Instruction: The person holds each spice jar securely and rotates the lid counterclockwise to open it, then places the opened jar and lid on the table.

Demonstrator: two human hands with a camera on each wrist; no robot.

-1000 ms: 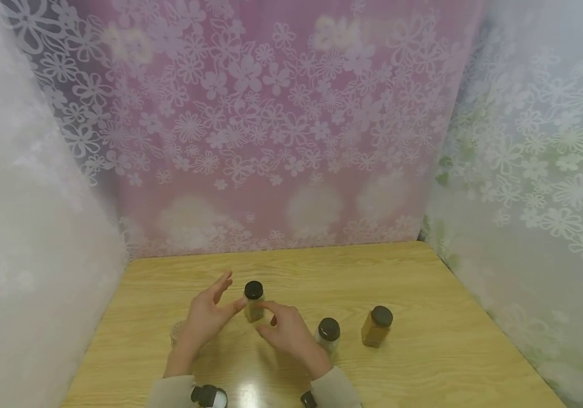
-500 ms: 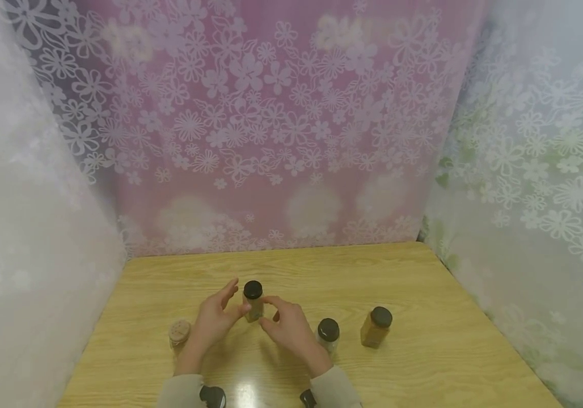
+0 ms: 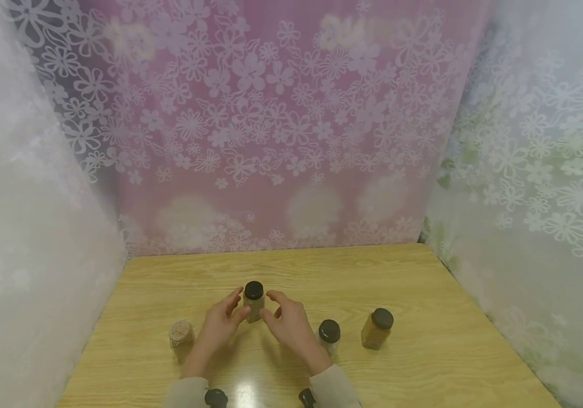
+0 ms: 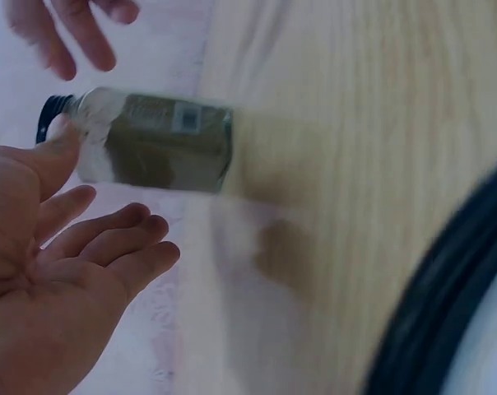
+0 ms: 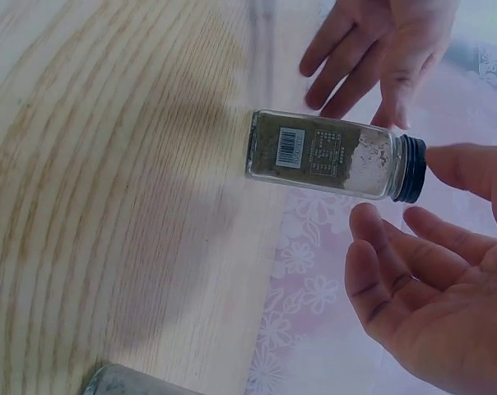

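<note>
A glass spice jar (image 3: 254, 309) with a black cap and brownish-green powder stands upright on the table. In the right wrist view, the jar (image 5: 314, 156) shows a barcode label. My left hand (image 3: 220, 323) is at its left side, fingers spread and relaxed, with the thumb by the glass. Across from it, my right hand (image 3: 290, 326) has its thumb and fingers apart at the jar's right side. From the right wrist, my right hand (image 5: 446, 280) has its thumb near the cap; whether it touches I cannot tell. Neither hand grips the jar.
A small jar with a pale lid (image 3: 181, 334) stands left of my left forearm. Right of my right wrist are a black-capped jar of pale contents (image 3: 329, 335) and a square jar of orange-brown powder (image 3: 377, 330). A pink floral curtain (image 3: 271, 170) hangs behind the table (image 3: 424, 368).
My left hand has shifted right, closer to the spice jar, uncovering the pale-lidded jar. My right hand's fingers have moved slightly off the glass. The spice jar stands in about the same place.
</note>
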